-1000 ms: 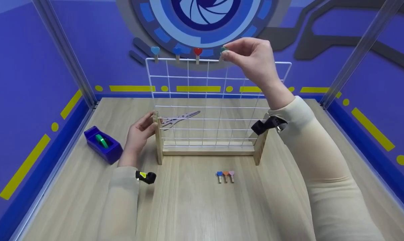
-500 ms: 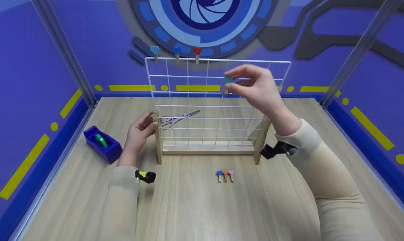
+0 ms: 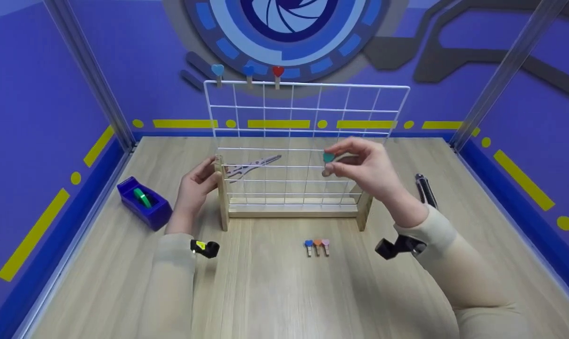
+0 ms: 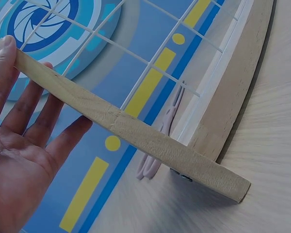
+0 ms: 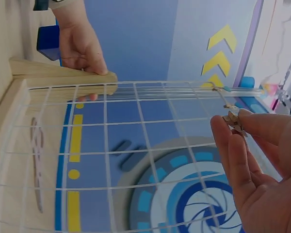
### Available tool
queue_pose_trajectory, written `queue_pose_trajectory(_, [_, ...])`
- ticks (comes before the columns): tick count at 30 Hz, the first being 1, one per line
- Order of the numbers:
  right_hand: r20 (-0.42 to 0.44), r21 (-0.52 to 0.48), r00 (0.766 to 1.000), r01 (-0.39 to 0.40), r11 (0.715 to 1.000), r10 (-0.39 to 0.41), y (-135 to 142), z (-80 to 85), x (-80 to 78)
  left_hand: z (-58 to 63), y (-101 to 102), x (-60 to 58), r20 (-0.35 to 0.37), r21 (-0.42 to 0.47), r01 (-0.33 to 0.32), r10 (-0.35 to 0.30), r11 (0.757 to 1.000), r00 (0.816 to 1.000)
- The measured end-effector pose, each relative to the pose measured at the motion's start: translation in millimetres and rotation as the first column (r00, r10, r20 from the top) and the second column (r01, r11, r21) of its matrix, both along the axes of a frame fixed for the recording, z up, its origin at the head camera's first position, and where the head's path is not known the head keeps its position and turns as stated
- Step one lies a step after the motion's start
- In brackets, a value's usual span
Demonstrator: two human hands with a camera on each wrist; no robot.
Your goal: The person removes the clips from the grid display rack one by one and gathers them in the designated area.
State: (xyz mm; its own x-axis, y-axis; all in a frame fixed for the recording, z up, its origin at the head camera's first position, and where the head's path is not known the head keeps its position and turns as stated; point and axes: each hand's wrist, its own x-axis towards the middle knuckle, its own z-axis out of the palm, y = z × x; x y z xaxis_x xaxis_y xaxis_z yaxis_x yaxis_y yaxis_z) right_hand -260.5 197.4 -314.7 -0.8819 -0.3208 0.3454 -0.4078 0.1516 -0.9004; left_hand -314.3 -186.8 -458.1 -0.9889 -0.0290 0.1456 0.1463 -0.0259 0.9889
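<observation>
In the head view, a white wire grid [image 3: 345,111] stands in a wooden base. My left hand [image 3: 190,193] grips the base's left wooden post [image 4: 121,124] between thumb and fingers. My right hand [image 3: 374,172] pinches a small wooden clothespin with a green heart [image 3: 329,157] in front of the grid's lower right half. Along the top wire sit a light blue heart clothespin [image 3: 217,70], a blue one [image 3: 248,71] and a red one [image 3: 278,71]. Three more lie on the table: blue [image 3: 309,244], orange [image 3: 317,244] and pink [image 3: 326,244].
A purple tape dispenser [image 3: 159,209] with green tape stands left of my left hand. Pale scissors [image 3: 261,163] lie behind the grid. A slim black and silver tool [image 3: 425,189] lies beyond my right wrist. Blue panels [image 3: 515,141] wall in the table.
My right hand has come down from the top wire with the green heart clothespin, which no longer stands beside the red one. The black and silver tool has come into view. My left hand stays put.
</observation>
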Motion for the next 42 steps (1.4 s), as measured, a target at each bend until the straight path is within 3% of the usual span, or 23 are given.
queue_pose_trajectory(6, [0.070, 0.022, 0.997, 0.040, 0.999, -0.042, 11, -32.8, 4.9, -0.8, 0, -1.4, -0.011, 0.038, 0.004, -0.003, 0.999, 1.000])
queue_pose_trajectory(19, [0.161, 0.102, 0.984, 0.067, 0.993, -0.083, 32, -110.6, 11.4, 1.1, 0, 1.4, 0.003, 0.004, -0.001, 0.001, 1.000, 1.000])
queue_pose_trajectory(27, [0.285, 0.125, 0.953, 0.071, 0.990, -0.104, 40, -151.2, 17.5, 2.9, 0, 3.5, 0.004, -0.012, -0.007, 0.007, 1.000, 1.000])
queue_pose_trajectory(32, [0.360, 0.147, 0.922, 0.096, 0.984, -0.144, 45, -169.2, 20.9, 1.5, 0, 2.0, 0.014, -0.015, -0.010, 0.010, 1.000, 1.000])
queue_pose_trajectory(36, [0.392, 0.224, 0.897, 0.123, 0.967, -0.205, 48, -181.8, 21.2, 0.7, -1, 1.0, 0.014, -0.011, -0.009, 0.009, 1.000, 1.000])
queue_pose_trajectory(42, [0.357, 0.335, 0.902, 0.121, 0.934, -0.245, 47, -198.1, 18.8, 0.9, 0, 1.0, 0.012, 0.010, -0.006, 0.006, 1.000, 1.000])
